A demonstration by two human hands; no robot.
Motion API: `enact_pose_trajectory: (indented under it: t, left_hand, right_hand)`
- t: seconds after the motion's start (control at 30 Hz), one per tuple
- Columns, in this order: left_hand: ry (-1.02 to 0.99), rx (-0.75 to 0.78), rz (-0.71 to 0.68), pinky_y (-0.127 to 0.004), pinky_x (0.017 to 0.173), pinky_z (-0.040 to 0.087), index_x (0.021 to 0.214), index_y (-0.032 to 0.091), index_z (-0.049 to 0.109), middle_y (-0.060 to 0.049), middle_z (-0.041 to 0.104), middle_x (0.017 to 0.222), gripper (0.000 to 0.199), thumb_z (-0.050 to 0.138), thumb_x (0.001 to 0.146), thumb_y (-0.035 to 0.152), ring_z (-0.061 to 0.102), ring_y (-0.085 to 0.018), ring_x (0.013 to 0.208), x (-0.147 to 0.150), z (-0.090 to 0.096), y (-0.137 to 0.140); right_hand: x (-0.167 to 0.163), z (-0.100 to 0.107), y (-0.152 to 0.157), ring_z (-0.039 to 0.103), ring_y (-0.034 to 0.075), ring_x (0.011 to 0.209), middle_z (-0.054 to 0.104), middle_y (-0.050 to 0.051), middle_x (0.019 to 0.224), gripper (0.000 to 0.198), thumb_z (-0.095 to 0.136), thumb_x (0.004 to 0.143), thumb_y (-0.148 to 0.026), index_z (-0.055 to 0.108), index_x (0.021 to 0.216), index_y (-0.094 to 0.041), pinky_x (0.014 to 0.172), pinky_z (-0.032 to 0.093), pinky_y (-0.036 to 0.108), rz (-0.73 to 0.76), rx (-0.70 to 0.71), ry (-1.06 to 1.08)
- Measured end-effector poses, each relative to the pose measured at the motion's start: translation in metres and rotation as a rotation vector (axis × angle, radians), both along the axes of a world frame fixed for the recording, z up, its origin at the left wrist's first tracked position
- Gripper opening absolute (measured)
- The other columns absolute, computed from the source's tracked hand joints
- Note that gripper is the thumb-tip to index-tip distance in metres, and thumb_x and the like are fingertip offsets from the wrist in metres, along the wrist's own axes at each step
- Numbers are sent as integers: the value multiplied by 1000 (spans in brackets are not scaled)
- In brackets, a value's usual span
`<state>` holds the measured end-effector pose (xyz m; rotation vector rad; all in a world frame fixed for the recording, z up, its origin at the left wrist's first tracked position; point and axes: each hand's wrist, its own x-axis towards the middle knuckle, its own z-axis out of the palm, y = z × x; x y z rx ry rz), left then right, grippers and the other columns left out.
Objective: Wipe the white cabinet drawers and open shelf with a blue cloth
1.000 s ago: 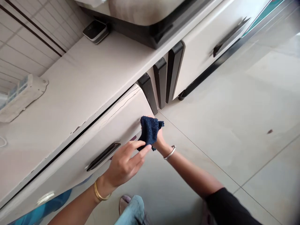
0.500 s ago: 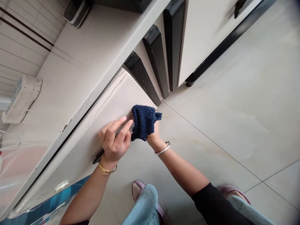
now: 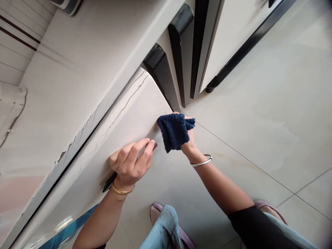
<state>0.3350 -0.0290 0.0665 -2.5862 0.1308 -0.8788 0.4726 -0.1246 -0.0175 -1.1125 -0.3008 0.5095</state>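
Dark blue cloth (image 3: 173, 133) and right hand (image 3: 191, 137) have shifted away from the left hand (image 3: 133, 159) since half a second ago, when the cloth sat right at its fingertips; now a gap separates them. The view itself has also shifted a little.

What counts most is how the cloth sits against the white front panel (image 3: 137, 107): it is at that panel's right end, by the lower corner, near the foot of the nearest black slat (image 3: 162, 74). Its left edge overlaps the panel in view, yet whether it touches the surface cannot be told. Bunched into a rough square, the cloth has no clear long axis; a short tuft sticks out on the right, over the hand. The right hand is the nearer one, its forearm reaching up from the lower right.

That right grip is closed on the cloth, which hides most of the fingers; only a bit of skin shows past the cloth's upper edge. The left hand is bent over the panel with fingers curled, beside the black handle (image 3: 107, 185), which slants along the panel's lower side. Its fingertips point toward the cloth without reaching it. Since the palm faces away, I cannot tell whether this grip holds anything. Above the panel runs the white tabletop (image 3: 77, 76), its edge chipped.
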Motion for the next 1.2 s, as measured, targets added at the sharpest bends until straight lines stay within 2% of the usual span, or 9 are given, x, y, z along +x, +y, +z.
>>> enact_pose_trajectory:
  t: [0.17,0.33,0.43,0.5,0.63,0.77,0.9,1.03,1.2]
  left_hand:
    - [-13,-20,-8,-37,73,34,101,27,77,5,81,92,25,78,80,12,64,-16,76,2,0,-1]
    - [2,-44,-35,-36,72,34,96,27,77,6,81,88,22,78,81,12,62,-15,74,1,1,-1]
    - [17,-47,-31,-37,72,33,96,26,77,5,80,89,20,79,81,13,63,-15,76,0,2,-2]
    - [7,-54,-16,-37,72,33,96,27,77,5,80,89,21,78,81,12,63,-15,77,-1,1,-2]
    - [11,-35,-13,-37,73,32,95,28,77,7,80,91,23,77,81,10,63,-14,76,0,0,-3]
    - [-8,-53,9,-37,72,33,95,28,76,8,80,90,21,77,82,11,63,-14,74,2,0,-4]
    - [-9,-43,15,-37,71,32,97,28,76,10,81,88,22,79,81,12,62,-13,73,4,0,-5]
    - [-22,-17,46,-38,71,30,98,28,77,10,81,90,25,82,78,14,62,-14,76,6,-1,-6]
    - [-17,-1,54,-38,72,29,97,29,76,11,81,89,24,81,80,14,61,-13,76,8,-2,-6]
  right_hand:
    - [15,18,-9,45,11,60,52,-3,62,18,57,82,-25,55,65,-21,55,38,25,33,-16,-181]
    - [27,27,-17,44,9,58,51,-5,60,14,59,77,-13,56,64,-20,55,36,23,-107,-45,-393]
    - [25,31,-16,47,9,60,52,-5,61,13,61,80,-14,60,68,-19,57,38,23,23,-62,-444]
    - [25,32,-15,46,8,60,52,-5,61,13,61,80,-13,61,68,-19,57,38,22,26,-88,-446]
    - [32,29,-18,43,8,59,51,-4,60,15,58,77,-13,56,64,-19,55,34,22,-110,-122,-415]
    - [38,28,-21,40,7,58,49,-6,59,13,55,76,-10,57,66,-19,54,31,22,-18,-126,-449]
    - [37,27,-22,40,7,57,48,-6,58,13,57,76,-12,56,65,-19,53,31,21,-87,-136,-424]
    - [34,25,-22,40,7,58,48,-6,59,11,59,78,-14,60,69,-19,54,32,22,24,-157,-453]
    - [36,24,-22,42,8,58,49,-6,59,10,57,75,-16,56,66,-19,54,33,21,-69,-134,-401]
